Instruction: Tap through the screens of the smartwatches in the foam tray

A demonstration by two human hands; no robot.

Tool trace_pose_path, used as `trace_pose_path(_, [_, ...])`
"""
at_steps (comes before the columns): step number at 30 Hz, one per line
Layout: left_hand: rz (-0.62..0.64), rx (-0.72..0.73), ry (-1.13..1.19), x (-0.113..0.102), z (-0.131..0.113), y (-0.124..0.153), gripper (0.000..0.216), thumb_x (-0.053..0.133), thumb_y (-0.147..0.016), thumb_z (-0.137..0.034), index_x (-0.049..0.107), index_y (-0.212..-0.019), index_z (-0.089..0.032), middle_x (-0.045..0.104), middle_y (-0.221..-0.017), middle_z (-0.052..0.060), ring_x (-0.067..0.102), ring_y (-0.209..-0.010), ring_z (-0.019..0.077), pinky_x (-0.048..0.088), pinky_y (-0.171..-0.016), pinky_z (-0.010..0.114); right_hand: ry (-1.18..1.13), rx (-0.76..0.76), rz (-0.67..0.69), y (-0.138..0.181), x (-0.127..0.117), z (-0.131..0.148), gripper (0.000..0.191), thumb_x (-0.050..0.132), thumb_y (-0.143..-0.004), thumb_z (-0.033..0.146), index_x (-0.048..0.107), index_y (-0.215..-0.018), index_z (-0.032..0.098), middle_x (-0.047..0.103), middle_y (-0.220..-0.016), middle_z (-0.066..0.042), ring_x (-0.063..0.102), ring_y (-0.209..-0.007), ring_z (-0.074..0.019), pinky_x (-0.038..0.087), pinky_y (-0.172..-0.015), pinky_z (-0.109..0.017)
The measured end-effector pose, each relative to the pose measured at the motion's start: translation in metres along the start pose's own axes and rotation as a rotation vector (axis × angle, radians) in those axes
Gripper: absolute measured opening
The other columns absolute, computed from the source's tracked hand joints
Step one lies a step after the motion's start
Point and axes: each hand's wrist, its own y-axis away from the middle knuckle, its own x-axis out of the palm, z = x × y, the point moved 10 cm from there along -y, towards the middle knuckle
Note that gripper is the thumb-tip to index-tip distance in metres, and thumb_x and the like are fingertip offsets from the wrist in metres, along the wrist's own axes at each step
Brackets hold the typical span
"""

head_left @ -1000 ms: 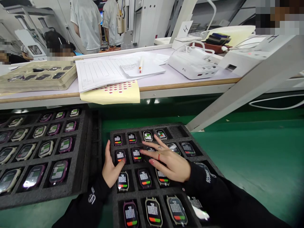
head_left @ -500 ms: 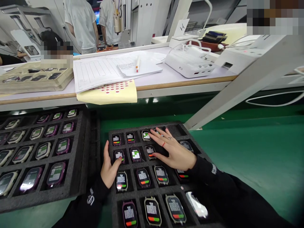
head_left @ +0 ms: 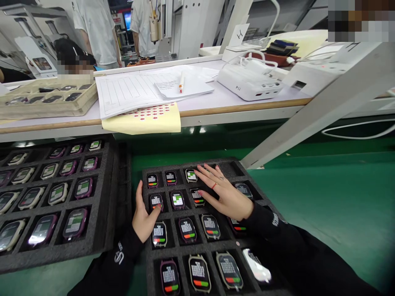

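A purple watch [head_left: 156, 201] sits in the second row from the back of a dark foam tray [head_left: 185, 250], in its leftmost slot; the left hand [head_left: 145, 220] has its thumb over the lower right of that screen, with the other fingers apart from it along the tray's left edge; whether they grip the edge cannot be told; the right hand [head_left: 222, 191] is palm down and spread, closed on nothing, its thumb at a beige watch [head_left: 197, 197] in the same row and its fingers over the back row; between these two lies a watch with a green and white screen [head_left: 177, 200]; many others show white marks above red and green bars; left of the tray stands a second tray [head_left: 105, 201] of purple and beige watches; beyond is a pale surface [head_left: 212, 98] with papers [head_left: 126, 88], a pen [head_left: 181, 82], a yellow sheet [head_left: 145, 124], a white box [head_left: 251, 86] and a case [head_left: 82, 107] of parts; people in pale shirts [head_left: 95, 33] stand behind it.
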Motion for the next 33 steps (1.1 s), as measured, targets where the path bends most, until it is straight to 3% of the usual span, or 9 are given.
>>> trace_pose_path(6, [0.002,-0.009,0.034,-0.001,0.003,0.000,0.080,0.058,-0.083,-0.028,0.014,-0.150,-0.024,0.022,-0.159,0.007,0.019,-0.147,0.0226,0.018,-0.121,0.039,-0.014,-0.028,0.053,0.002,0.008,0.004,0.069,0.045,-0.098,0.028,0.005,-0.155,0.028,0.021,-0.157,-0.011,0.012,-0.144,-0.0335,0.019,-0.113,-0.065])
trace_pose_path(14, [0.027,-0.034,0.048,-0.001,0.004,0.001,0.077,0.058,-0.085,-0.029,0.018,-0.150,-0.027,0.026,-0.157,0.005,0.023,-0.145,0.0239,0.018,-0.120,0.043,0.044,0.053,0.131,0.005,0.016,-0.011,0.075,0.048,-0.099,0.036,0.000,-0.155,0.025,0.014,-0.159,-0.014,0.004,-0.144,-0.0360,0.020,-0.112,-0.066])
trace_pose_path(20, [0.027,-0.035,0.055,0.000,0.006,0.002,0.075,0.057,-0.086,-0.030,0.017,-0.150,-0.028,0.024,-0.158,0.005,0.021,-0.146,0.0235,0.017,-0.121,0.043,0.014,0.044,0.023,0.000,0.002,-0.009,0.062,0.035,-0.103,0.033,0.001,-0.155,0.028,0.023,-0.157,-0.011,0.012,-0.145,-0.0328,0.019,-0.113,-0.065])
trace_pose_path(26, [-0.009,-0.019,0.018,-0.002,0.003,0.002,0.070,0.052,-0.090,-0.034,0.018,-0.150,-0.026,0.025,-0.158,0.006,0.022,-0.145,0.0232,0.017,-0.121,0.042,-0.115,0.000,-0.002,-0.004,0.003,0.010,0.063,0.034,-0.103,0.027,-0.002,-0.155,0.026,0.035,-0.152,-0.013,0.024,-0.142,-0.0283,0.019,-0.114,-0.063])
trace_pose_path(30, [-0.019,0.076,-0.140,-0.003,-0.009,0.002,0.051,0.047,-0.093,-0.034,0.037,-0.143,-0.029,0.024,-0.158,0.003,0.016,-0.147,0.0221,0.012,-0.122,0.045,-0.234,-0.044,0.051,-0.008,0.014,0.027,0.071,0.034,-0.101,0.023,-0.014,-0.153,0.022,0.042,-0.147,-0.014,0.029,-0.141,-0.0250,0.014,-0.115,-0.064])
trace_pose_path(33, [-0.023,0.063,-0.212,-0.003,-0.010,-0.001,0.041,0.043,-0.095,-0.035,0.049,-0.135,-0.030,0.020,-0.158,0.003,0.016,-0.147,0.0217,0.014,-0.121,0.044,-0.270,-0.079,0.109,-0.011,0.022,0.034,0.074,0.035,-0.100,0.021,-0.018,-0.152,0.018,0.043,-0.146,-0.015,0.028,-0.141,-0.0243,0.012,-0.115,-0.064])
